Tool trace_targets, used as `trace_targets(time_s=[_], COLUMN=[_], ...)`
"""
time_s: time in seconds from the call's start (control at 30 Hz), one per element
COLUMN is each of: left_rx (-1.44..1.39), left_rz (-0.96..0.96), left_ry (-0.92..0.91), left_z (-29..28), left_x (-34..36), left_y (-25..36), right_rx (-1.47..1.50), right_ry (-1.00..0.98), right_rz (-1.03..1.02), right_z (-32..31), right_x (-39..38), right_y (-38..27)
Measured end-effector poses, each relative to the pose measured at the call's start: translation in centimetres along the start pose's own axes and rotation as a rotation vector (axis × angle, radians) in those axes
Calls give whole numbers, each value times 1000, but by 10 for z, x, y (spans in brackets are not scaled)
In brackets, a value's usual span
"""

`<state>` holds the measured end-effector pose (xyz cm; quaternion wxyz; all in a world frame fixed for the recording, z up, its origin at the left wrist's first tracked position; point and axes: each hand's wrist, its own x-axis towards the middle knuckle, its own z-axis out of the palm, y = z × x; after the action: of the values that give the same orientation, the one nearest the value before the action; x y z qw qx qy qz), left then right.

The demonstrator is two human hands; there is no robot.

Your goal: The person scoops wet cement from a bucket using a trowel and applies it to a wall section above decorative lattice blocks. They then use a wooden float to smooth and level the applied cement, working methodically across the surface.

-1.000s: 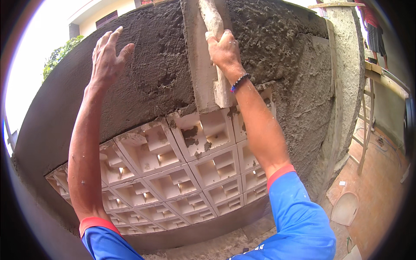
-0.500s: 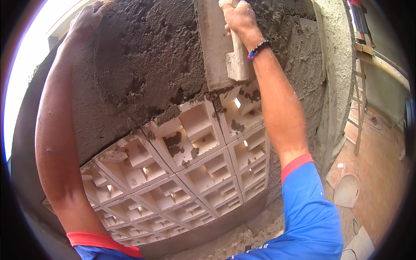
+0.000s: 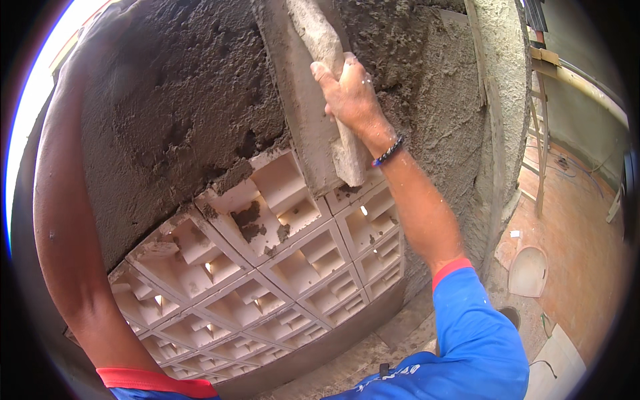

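Note:
My right hand (image 3: 350, 97) is wrapped round the rough, mortar-crusted handle of a long plastering float (image 3: 283, 73). The float's flat board lies against the wall, its lower end overlapping the top of the pale breeze blocks (image 3: 303, 257). Wet grey mortar (image 3: 193, 87) covers the wall to the left of the float and above the blocks. High at the upper left, my left hand (image 3: 110, 27) is raised beside the mortared surface, near the wall's edge. Its fingers are blurred and dim, so whether it grips anything is hidden.
A rough vertical strip (image 3: 490, 87) runs down the wall at the right. Beyond it stand a wooden trestle (image 3: 541, 153) with a plank, and part of another person (image 3: 535, 17) up on it. A pale rounded basin-like piece (image 3: 528, 272) lies on the brown floor (image 3: 573, 247).
My right hand has come down with the float, whose lower end now covers part of the upper blocks. My left hand has shifted slightly left, and the view has turned a little.

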<state>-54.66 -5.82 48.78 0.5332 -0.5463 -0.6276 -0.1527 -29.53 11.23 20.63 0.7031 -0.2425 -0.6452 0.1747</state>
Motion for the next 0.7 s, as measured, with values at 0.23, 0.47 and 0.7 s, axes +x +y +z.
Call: trace_targets(time_s=[0.23,0.47,0.7], left_rx=[-173,-177,43], left_rz=[-5,-24,-7], left_ry=[-89,-26,78], left_z=[22,14,37], left_x=[24,32,39], left_y=[-16,-8,-10], right_rx=[-135,-242,-41], right_ry=[15,314,170], right_rz=[36,-121,8], right_z=[-14,-53,-69], right_x=[16,130,104], right_y=[-11,20,35])
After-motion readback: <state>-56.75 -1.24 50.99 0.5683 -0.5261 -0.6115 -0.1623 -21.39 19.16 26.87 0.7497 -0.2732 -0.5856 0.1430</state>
